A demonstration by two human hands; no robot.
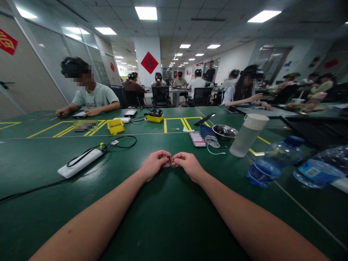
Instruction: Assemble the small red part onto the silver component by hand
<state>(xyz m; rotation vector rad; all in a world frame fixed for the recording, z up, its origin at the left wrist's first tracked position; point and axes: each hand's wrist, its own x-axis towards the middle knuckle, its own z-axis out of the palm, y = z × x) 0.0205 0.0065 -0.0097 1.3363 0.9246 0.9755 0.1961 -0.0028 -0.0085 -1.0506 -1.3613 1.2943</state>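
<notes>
Both my hands meet low over the green table, fingertips nearly touching. My left hand is closed in a pinch on a small red and dark piece, too small to name. My right hand is also closed in a pinch at that piece's right side. A speck of orange-red shows at its fingertips, but I cannot make out what it is. The fingers hide most of what lies between them.
To the left lies a white power strip with a black cable. Yellow bins stand farther back. On the right are a metal bowl, a frosted bottle and plastic water bottles. A person sits across the table.
</notes>
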